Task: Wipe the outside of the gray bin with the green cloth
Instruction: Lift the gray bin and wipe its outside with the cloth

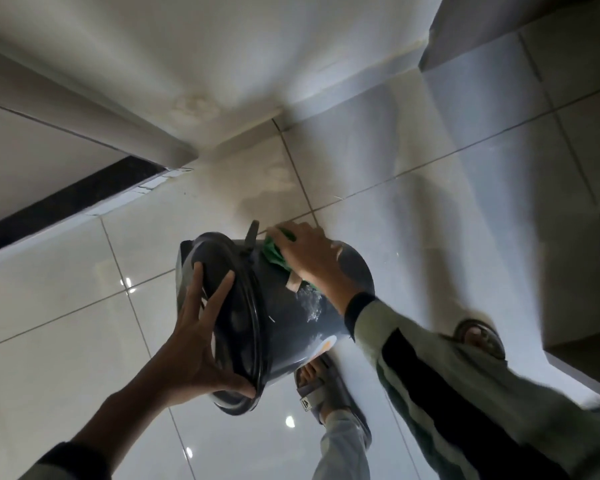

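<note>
The gray bin (284,317) is tipped on its side above the tiled floor, its lidded top facing left toward me. My left hand (201,337) spreads over the dark lid and grips the rim, holding the bin up. My right hand (309,258) presses the green cloth (274,252) against the upper outside wall of the bin, near the far end. Most of the cloth is hidden under my fingers. White smears and a torn label show on the bin's side below that hand.
Glossy pale floor tiles (84,341) lie below. A wall corner (278,123) is ahead, a dark threshold strip (66,202) at left, a ledge (582,358) at right. My sandalled feet (326,389) stand just under and right of the bin.
</note>
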